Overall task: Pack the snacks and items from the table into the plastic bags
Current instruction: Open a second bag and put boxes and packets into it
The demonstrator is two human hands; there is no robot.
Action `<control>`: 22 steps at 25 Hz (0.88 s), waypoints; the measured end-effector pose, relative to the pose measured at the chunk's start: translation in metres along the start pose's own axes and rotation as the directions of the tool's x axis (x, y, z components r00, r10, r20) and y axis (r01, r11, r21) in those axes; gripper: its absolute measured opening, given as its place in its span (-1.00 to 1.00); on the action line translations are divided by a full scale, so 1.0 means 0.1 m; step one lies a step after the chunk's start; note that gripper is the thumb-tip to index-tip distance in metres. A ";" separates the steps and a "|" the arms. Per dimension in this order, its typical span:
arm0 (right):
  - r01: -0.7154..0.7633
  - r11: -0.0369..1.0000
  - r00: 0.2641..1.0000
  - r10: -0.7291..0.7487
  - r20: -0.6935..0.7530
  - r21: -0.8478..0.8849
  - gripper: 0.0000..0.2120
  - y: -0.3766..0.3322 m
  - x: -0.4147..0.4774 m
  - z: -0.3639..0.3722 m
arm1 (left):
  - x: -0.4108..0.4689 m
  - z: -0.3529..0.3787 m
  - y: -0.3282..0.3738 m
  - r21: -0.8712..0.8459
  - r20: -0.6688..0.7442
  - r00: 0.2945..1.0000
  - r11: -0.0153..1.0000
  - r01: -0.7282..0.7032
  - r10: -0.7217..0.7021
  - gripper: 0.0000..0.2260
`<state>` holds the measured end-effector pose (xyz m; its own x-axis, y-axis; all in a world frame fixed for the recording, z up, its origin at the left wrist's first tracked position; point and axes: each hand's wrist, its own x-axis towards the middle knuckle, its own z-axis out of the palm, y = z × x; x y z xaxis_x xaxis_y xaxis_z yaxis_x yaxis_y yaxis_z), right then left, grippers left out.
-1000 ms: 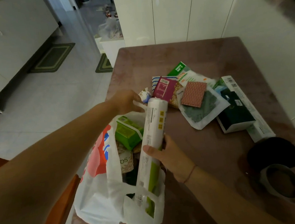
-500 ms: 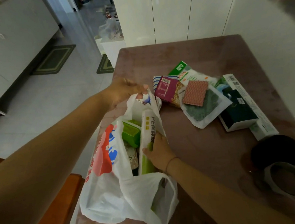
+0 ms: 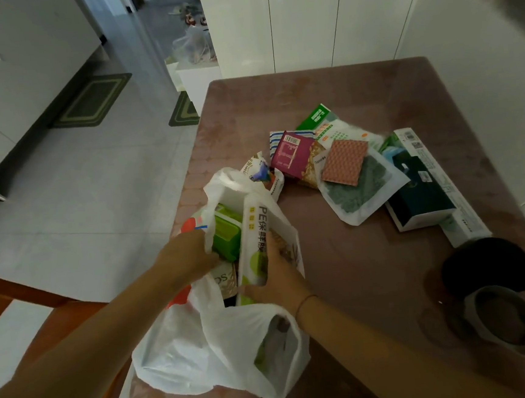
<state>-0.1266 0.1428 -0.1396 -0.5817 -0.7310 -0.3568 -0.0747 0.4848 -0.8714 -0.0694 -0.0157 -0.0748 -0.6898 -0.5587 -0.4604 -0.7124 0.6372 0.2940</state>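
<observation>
A white plastic bag with red and blue print lies open at the table's near left corner. Inside it stand a long white-and-green cling film roll and a green box. My right hand grips the lower part of the roll inside the bag's mouth. My left hand holds the bag's left rim beside the green box. A pile of snack packets lies beyond on the table: a purple packet, a pink textured square, a clear pouch with green contents.
A dark teal box and a long white box lie right of the pile. A dark mug and a black lid sit near the table's right edge. A wooden chair stands at the left.
The roll went from upright above the bag down into it. My left hand dropped from the bag's far handle to its left rim, and my right hand followed the roll down.
</observation>
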 end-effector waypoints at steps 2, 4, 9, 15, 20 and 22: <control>0.030 0.997 0.999 -0.031 0.008 0.069 0.09 -0.01 0.02 0.08 | -0.06 -0.08 -0.13 -0.265 -0.090 0.996 0.963 -0.051 0.028 -0.79; 0.056 0.989 0.998 -0.055 -0.005 0.134 0.02 -0.01 0.02 0.23 | -0.17 -0.21 -0.25 -0.563 -0.138 0.990 0.823 -0.083 0.006 -0.70; 0.062 0.995 0.995 -0.067 -0.075 -0.072 0.03 0.10 0.12 0.51 | -0.33 -0.26 -0.47 -0.767 -0.029 0.988 0.630 -0.120 0.152 -0.45; 0.077 0.991 0.994 -0.085 -0.065 -0.112 0.02 0.17 0.18 0.49 | -0.35 -0.20 -0.36 -0.745 0.028 0.993 0.665 -0.058 0.118 -0.67; 0.092 0.994 0.994 -0.088 -0.062 0.062 -0.06 0.35 0.18 0.31 | -0.44 -0.20 -0.25 -0.316 -0.320 0.946 0.936 -0.155 0.049 -0.40; 0.096 0.994 0.994 -0.093 -0.050 0.059 -0.15 0.37 0.18 0.28 | -0.59 -0.17 -0.22 0.026 -0.461 0.825 0.934 -0.356 0.327 -0.32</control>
<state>-0.1176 0.1340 -0.1879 -0.6117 -0.7482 -0.2568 -0.0824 0.3832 -0.9200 -0.0153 -0.0062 -0.0396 -0.8614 -0.4974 0.1030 -0.4167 0.8079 0.4166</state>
